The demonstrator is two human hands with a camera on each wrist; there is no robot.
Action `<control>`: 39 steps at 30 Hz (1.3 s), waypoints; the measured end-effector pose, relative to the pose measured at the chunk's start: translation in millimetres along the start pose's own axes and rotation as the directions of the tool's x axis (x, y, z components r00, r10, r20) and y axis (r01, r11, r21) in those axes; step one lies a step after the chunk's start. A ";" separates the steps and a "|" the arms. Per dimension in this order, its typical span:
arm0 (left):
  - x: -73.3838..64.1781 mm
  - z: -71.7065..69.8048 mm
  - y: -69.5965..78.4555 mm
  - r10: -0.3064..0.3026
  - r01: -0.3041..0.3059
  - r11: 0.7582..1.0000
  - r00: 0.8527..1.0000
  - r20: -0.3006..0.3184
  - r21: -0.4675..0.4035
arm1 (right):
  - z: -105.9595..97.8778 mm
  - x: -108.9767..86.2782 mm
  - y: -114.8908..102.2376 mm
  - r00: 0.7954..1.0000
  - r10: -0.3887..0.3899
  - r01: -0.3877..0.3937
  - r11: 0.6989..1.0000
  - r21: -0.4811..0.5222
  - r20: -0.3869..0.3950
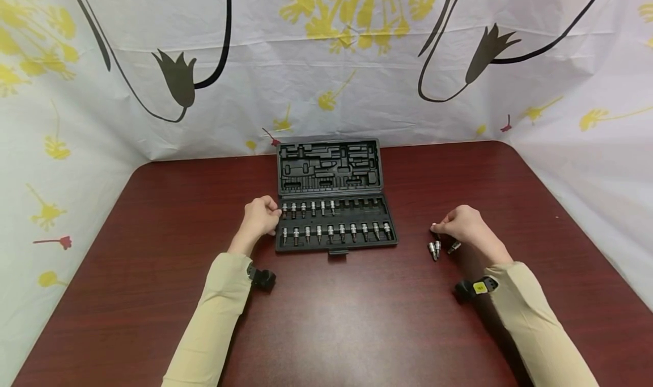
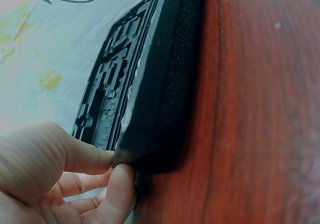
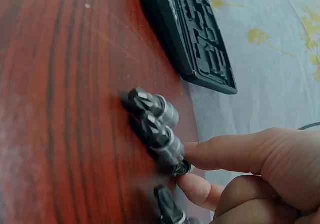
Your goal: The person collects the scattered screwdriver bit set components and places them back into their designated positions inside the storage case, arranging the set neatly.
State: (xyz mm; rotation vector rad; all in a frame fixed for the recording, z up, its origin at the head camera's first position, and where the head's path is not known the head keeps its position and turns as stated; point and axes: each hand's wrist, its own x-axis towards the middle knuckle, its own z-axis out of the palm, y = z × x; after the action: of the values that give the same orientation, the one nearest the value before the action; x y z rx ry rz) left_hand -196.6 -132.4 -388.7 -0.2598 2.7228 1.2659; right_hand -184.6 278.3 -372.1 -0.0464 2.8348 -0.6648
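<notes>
The black case [image 1: 330, 194] lies open on the bench [image 1: 326, 319]. Small bits [image 1: 330, 233] sit in it in two rows: the front row is full, and the back row has six on its left side. The grip of the left hand [image 1: 261, 217] pinches the case's left edge. The grip of the right hand [image 1: 465, 226] is narrow, pinching one bit [image 3: 183, 168]. Two loose bits [image 3: 162, 139] lie just beside it, and a third bit [image 1: 453, 247] lies near.

High up, here's the head camera peering forward and down across the tabletop [image 1: 367, 307]; the left wrist's sits low, close beside the case [image 2: 170, 84]; the right wrist's hugs the bits [image 3: 169, 147], all three catching that case.
</notes>
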 end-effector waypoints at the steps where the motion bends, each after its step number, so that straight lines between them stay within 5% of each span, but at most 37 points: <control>1: 0.3 0.2 -0.2 0.001 -0.001 1.000 1.000 -0.001 0.001 | 0.4 0.7 -0.5 1.000 0.001 -0.001 1.000 0.001 -0.004; 39: 3.2 1.9 -4.6 0.024 -0.024 1.000 1.000 -0.013 0.006 | 6.3 30.7 -69.5 0.994 -0.104 0.101 0.989 0.111 0.022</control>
State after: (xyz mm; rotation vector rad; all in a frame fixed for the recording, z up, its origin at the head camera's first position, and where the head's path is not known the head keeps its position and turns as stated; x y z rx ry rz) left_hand -198.7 -134.3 -394.0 -0.2363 2.7480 1.2662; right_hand -214.5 210.7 -353.4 -0.1830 2.7786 -0.8347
